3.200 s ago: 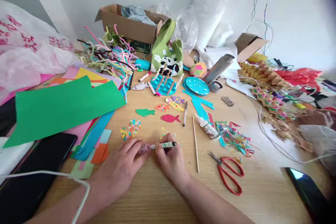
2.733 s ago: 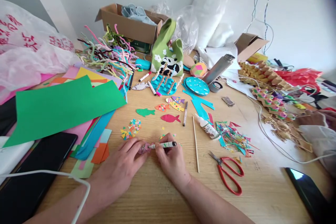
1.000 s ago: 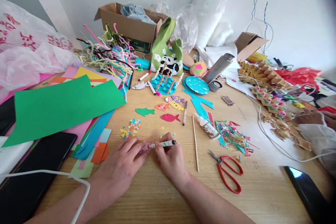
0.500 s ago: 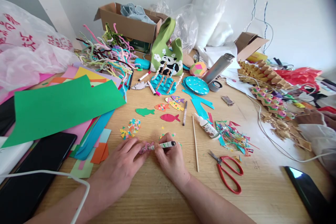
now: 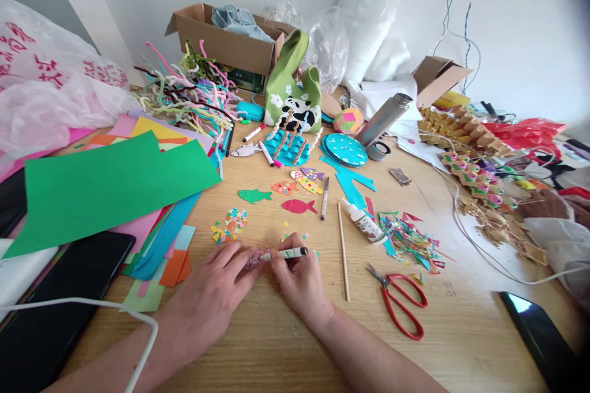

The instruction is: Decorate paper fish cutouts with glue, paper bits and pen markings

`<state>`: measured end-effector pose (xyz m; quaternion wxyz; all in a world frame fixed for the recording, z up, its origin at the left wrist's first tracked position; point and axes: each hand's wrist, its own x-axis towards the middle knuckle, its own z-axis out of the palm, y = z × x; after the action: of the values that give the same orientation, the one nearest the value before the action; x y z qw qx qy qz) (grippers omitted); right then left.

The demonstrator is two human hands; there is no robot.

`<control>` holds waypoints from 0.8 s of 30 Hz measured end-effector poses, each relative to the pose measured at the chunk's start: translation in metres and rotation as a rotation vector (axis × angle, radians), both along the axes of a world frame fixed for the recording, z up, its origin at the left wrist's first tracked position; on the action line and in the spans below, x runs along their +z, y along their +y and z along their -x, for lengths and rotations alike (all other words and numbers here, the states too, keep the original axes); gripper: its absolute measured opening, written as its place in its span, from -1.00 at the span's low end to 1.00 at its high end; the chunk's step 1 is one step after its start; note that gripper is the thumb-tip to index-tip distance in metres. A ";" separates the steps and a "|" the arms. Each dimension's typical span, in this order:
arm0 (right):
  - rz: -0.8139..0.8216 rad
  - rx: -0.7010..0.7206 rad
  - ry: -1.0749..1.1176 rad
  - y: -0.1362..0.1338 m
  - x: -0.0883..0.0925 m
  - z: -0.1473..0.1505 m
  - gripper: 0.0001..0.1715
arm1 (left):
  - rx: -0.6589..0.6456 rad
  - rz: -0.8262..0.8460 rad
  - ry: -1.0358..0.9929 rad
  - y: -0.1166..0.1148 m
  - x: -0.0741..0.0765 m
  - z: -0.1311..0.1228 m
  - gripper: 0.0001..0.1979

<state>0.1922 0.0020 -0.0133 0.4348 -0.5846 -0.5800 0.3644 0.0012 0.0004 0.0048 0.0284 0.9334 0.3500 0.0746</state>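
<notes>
Pink paper cutout [image 5: 254,260], marked with dark lines, lies nearer the wearer than the red paper fish [image 5: 298,206] and to its left. Fingers loosely spread, the left hand [image 5: 216,279] rests its fingertips on the cutout; the right hand [image 5: 299,285] is curled around a white marker [image 5: 289,253], tip at the cutout. Left of the red fish lies a green paper fish [image 5: 255,196]; right of it, a slim pen [image 5: 325,199].

Craft workspace: coloured paper [image 5: 115,190], scissors [image 5: 387,283]
</notes>
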 end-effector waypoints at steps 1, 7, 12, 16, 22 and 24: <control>0.001 -0.008 -0.005 0.000 0.000 0.000 -0.76 | -0.002 -0.006 0.002 0.000 0.000 0.000 -0.43; -0.006 -0.029 -0.005 0.000 0.000 0.001 -0.76 | -0.009 -0.012 0.002 0.001 0.004 -0.001 -0.42; 0.026 0.011 0.021 -0.001 -0.001 0.000 -0.77 | -0.006 -0.020 0.029 0.001 0.005 -0.002 -0.40; 0.039 0.032 0.018 -0.001 0.000 0.000 -0.77 | -0.011 -0.022 0.029 0.001 0.004 -0.001 -0.40; 0.023 0.027 -0.007 0.000 0.001 0.000 -0.76 | -0.010 -0.026 0.016 0.001 0.003 -0.001 -0.43; 0.019 0.017 0.000 0.000 0.000 0.000 -0.77 | -0.008 -0.024 0.014 0.000 0.003 -0.001 -0.42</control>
<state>0.1923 0.0022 -0.0137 0.4259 -0.5838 -0.5816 0.3736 0.0026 0.0007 0.0074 0.0148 0.9355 0.3457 0.0722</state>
